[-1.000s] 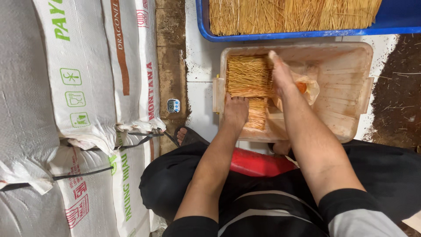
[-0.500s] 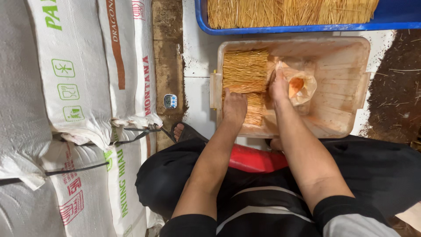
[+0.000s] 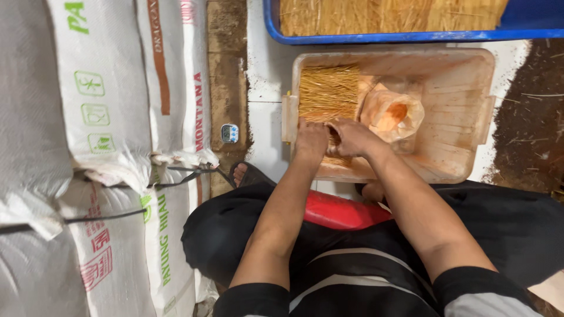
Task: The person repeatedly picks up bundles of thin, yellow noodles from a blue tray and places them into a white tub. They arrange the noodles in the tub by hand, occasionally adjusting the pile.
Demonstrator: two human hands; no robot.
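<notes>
Both the left hand (image 3: 311, 141) and right hand (image 3: 351, 138) apparently clasp a mostly hidden stick bundle (image 3: 336, 157).

Thin tan sticks (image 3: 328, 93): flat, parallel bundle, lying lengthwise in left part of orange-dusted plastic tub (image 3: 452, 88). Near end under both hands. Tips stained orange. Crumpled bag w/ orange powder (image 3: 392, 113) just beside, right.
</notes>
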